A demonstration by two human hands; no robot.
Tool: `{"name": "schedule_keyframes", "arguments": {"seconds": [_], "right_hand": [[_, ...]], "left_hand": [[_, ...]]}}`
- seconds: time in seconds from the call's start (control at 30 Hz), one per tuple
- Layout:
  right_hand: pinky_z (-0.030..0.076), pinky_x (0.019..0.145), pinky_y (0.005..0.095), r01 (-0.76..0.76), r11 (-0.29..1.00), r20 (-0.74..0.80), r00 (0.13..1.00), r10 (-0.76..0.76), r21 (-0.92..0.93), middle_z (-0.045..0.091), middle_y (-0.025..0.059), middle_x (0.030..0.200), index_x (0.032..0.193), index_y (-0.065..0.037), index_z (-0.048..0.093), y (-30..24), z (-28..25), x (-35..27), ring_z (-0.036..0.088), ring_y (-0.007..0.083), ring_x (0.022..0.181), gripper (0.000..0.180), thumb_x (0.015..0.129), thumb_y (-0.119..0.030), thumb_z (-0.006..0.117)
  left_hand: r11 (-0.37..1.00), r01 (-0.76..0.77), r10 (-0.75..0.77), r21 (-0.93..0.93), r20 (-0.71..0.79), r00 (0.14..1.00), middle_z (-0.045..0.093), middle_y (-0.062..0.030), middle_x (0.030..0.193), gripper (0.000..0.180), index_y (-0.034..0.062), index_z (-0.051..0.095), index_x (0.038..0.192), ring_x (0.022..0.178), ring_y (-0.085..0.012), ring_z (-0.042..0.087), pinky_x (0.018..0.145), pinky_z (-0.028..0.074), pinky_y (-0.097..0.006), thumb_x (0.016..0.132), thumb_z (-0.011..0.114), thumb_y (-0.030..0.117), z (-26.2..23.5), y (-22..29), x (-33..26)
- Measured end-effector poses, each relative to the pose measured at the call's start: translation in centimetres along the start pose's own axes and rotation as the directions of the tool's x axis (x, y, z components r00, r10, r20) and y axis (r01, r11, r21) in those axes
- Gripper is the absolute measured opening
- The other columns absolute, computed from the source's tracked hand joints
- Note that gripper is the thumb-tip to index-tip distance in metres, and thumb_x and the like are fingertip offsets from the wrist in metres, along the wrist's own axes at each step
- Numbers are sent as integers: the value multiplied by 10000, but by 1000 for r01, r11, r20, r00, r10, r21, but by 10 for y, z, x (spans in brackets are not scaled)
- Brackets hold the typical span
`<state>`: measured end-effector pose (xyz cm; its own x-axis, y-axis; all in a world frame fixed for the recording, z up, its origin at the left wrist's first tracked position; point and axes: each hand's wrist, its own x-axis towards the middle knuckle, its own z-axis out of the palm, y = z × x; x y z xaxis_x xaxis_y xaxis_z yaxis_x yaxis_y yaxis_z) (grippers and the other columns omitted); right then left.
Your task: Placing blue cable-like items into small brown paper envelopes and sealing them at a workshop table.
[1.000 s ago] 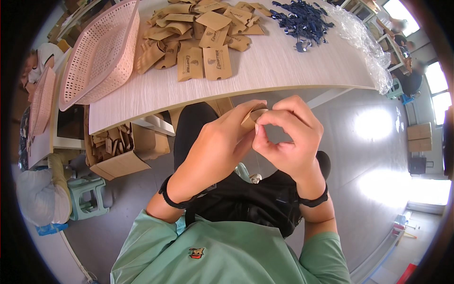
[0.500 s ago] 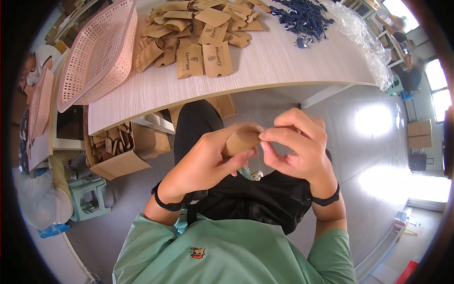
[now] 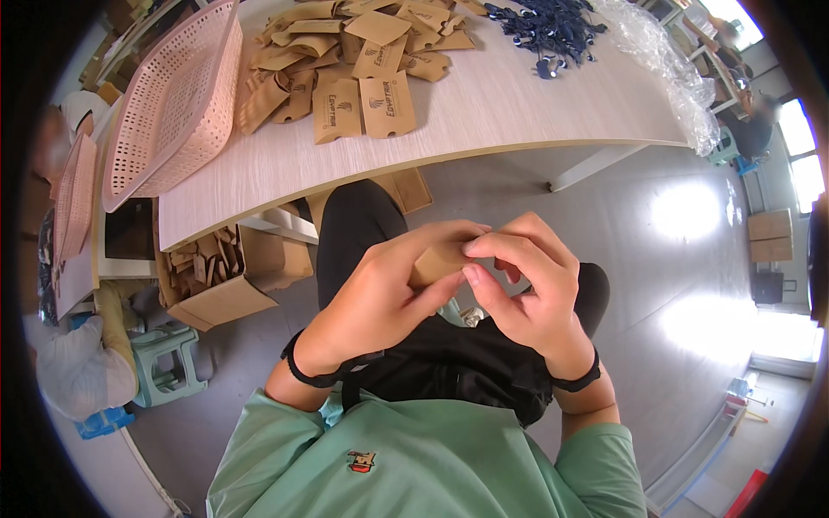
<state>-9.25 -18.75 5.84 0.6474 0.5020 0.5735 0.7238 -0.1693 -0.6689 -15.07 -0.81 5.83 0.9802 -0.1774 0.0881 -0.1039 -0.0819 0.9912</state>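
Item: brown card sleeve [image 3: 439,259], held over lap, between both hands.
L hand [image 3: 380,298]: fingers wrapped round sleeve.
R hand [image 3: 527,289]: thumb & forefinger pinched on its end.
Step, likely: folding/closing sleeve; next needs firm crease.
Beyond: carton [image 3: 216,276] of sleeves under table [image 3: 518,112]; sleeve pile [image 3: 354,60], pink basket [image 3: 173,95], blue cords [image 3: 544,26]. Nothing in the way.

Both forearms rose from the lower edge and met over the lap. The left hand [image 3: 380,289] curled with its fingers bent inward, thumb stretched toward the right hand [image 3: 527,289], whose fingertips [image 3: 471,274] pinched close against it. Dark bands circled both wrists.
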Motion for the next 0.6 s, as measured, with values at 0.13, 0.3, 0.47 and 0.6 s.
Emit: {"name": "schedule_keyframes", "arguments": {"seconds": [0.13, 0.3, 0.47, 0.6], "right_hand": [[444, 495, 255, 8, 998, -38, 999, -11, -57, 563, 45, 776, 930, -65, 688, 0, 0, -8, 582, 157, 589, 228, 719, 4, 742], [470, 511, 238, -80, 997, 33, 996, 80, -22, 563, 40, 868, 969, -33, 666, 2, -9, -9, 619, 128, 678, 250, 739, -29, 763], [532, 538, 231, -423, 515, 72, 819, 569, 746, 577, 51, 969, 1004, 27, 608, 8, 2, -15, 611, 123, 773, 243, 867, -135, 726], [532, 534, 237, -457, 459, 108, 789, 605, 762, 606, 67, 1016, 940, 28, 600, 8, -2, -18, 603, 102, 778, 146, 930, -109, 648]], "left_hand": [[962, -207, 215, 177, -30, 976, 665, -86, 980, 377, -7, 572, 1238, 831, -155, 637, 718, 511, -281, 868, 593, -70, 6, -8, 6], [830, -240, 308, 504, -54, 950, 629, -103, 998, 501, 49, 607, 1237, 867, -266, 614, 774, 511, -348, 749, 673, -43, 10, -12, 11], [403, -300, 537, 865, 42, 843, 545, -107, 1205, 651, 96, 597, 1293, 1077, -345, 533, 891, 490, -402, 659, 708, -4, 15, -20, 18], [763, -343, 464, 548, -96, 880, 383, -157, 1383, 730, 87, 478, 1390, 1243, -345, 419, 1016, 423, -436, 703, 724, 68, 17, -18, 16]]}}
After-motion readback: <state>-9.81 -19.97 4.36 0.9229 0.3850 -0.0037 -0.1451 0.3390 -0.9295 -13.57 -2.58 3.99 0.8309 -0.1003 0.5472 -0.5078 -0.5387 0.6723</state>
